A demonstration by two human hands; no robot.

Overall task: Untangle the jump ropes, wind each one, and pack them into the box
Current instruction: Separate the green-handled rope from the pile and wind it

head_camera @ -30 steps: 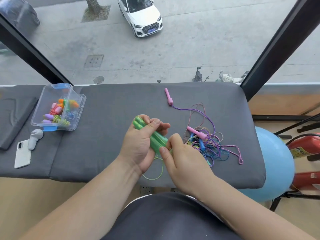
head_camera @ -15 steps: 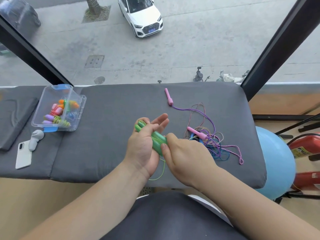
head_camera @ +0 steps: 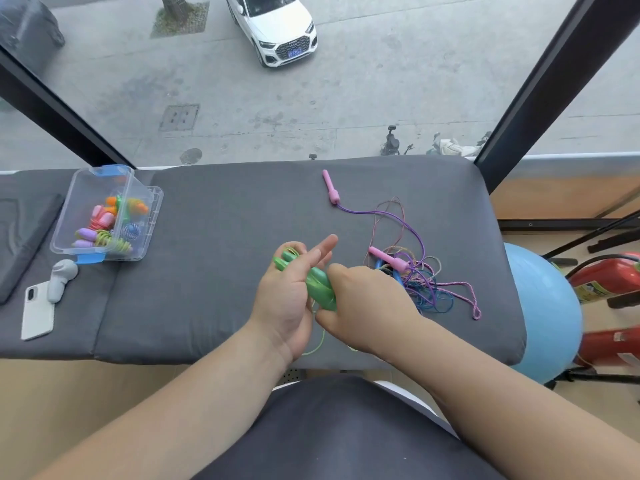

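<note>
Left hand point(head_camera: 287, 299): fingers point(head_camera: 322, 251) stretched nearly straight and close together, lying against the green handles point(head_camera: 320, 287) and not curled round them. One fingertip shows behind the handle tips.

Right hand point(head_camera: 367, 306): thumb and fingers curled round the lower end of both handles, clamping them side by side. Its fingertips are hidden under the handles, so I cannot tell how they sit.

The handles are held above the cushion point(head_camera: 225, 237), well to the right of the box point(head_camera: 86, 188). A loop of green cord point(head_camera: 318, 344) hangs loose below my hands, not wound.

Judgement: the green rope is out of the knot and I am at the very start of winding it.

Done, as far as I can see: several wound ropes point(head_camera: 107, 226) already lie inside the box, which stands open.

Left to do:
- Wind the green rope and carry it left to the box.
- Undo the tangle point(head_camera: 415, 275), farther right of the box than my hands. It is purple, blue and speckled cords with a pink handle point(head_camera: 388, 259) in it.
- Deal with the second pink handle point(head_camera: 330, 187), which lies clear of the knot on its box side, joined to it by a purple cord.

Rough estimate: about mid-job, with two or three ropes to free, though I cannot count them in the knot
</note>
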